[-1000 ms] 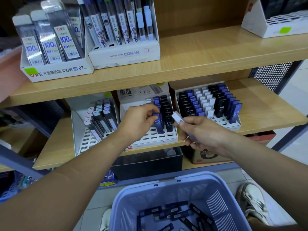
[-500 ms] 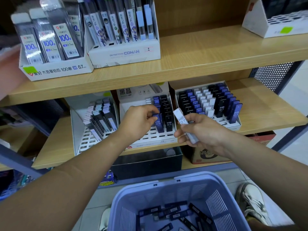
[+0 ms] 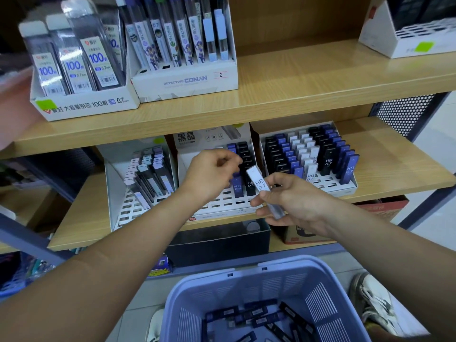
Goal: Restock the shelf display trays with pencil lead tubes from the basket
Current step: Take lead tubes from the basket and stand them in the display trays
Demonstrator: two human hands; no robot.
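Two hands work in front of the middle tray on the lower shelf. The right hand pinches a tilted white lead tube marked HB 0.7, just before that tray's right front corner. The left hand hovers over the tray's blue and black tubes with fingers curled; I cannot tell whether it grips one. Below the tray stands the lilac basket, with dark tubes lying loose inside. A fuller tray sits to the middle tray's right.
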